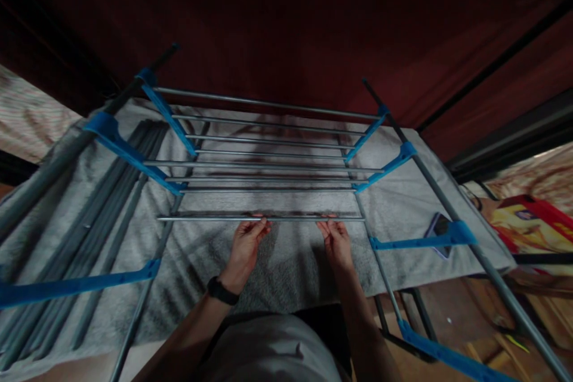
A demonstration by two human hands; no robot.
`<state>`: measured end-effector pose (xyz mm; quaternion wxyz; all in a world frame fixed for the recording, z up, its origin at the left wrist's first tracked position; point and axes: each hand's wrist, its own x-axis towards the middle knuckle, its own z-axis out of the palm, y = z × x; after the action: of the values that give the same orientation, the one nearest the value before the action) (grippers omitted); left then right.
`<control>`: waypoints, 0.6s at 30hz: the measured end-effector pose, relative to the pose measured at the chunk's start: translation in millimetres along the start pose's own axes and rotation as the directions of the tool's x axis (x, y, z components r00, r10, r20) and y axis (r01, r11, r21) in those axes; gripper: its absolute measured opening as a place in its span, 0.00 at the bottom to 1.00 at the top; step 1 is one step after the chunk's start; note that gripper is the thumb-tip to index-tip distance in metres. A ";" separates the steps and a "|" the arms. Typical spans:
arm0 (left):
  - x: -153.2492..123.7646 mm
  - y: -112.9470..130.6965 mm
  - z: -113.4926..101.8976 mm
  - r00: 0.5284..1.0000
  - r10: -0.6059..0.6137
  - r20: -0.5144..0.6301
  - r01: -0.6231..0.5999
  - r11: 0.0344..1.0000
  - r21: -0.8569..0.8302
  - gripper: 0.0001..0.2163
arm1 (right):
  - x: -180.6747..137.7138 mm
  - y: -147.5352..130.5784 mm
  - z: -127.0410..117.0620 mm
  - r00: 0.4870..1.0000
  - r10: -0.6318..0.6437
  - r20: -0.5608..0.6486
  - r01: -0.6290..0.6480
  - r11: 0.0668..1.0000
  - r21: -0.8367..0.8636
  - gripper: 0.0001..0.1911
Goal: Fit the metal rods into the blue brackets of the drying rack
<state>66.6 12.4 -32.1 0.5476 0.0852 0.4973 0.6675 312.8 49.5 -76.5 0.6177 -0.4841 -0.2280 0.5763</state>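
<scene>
Both hands pinch one thin grey metal rod (pixel 293 218) that runs level across the middle of a rack frame. My left hand (pixel 248 242), with a dark band on the wrist, grips it left of centre. My right hand (pixel 335 239) grips it nearer its right end. The rod's ends lie by the frame's inner uprights; I cannot tell if they touch. Beyond it, several rods (pixel 268 165) span between blue plastic brackets (pixel 134 158) on the left and blue brackets (pixel 387 168) on the right. Nearer brackets, one on the left (pixel 80 289) and one on the right (pixel 421 243), bear no rods.
A bundle of grey tubes (pixel 89 227) lies at left on the grey cloth (pixel 286 262). A phone (pixel 439 233) rests on the cloth under the right frame tube (pixel 487 268). A red and yellow package (pixel 532 227) is at far right. A dark red surface (pixel 277 24) rises behind.
</scene>
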 end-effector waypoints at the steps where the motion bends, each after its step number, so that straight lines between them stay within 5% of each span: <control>1: 0.2 -0.5 -0.1 1.000 -0.002 0.004 0.002 1.000 0.004 0.23 | -0.9 -0.6 1.2 1.000 0.005 0.003 -0.005 1.000 0.006 0.18; 18: -1.2 2.3 -4.6 0.998 -0.022 0.063 0.021 0.999 0.026 0.19 | -14.9 0.5 35.0 0.995 0.071 0.066 -0.076 0.994 0.079 0.16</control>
<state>62.6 9.0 -32.0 0.5691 0.1079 0.4888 0.6523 279.7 47.3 -57.9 0.6078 -0.4480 -0.2055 0.6226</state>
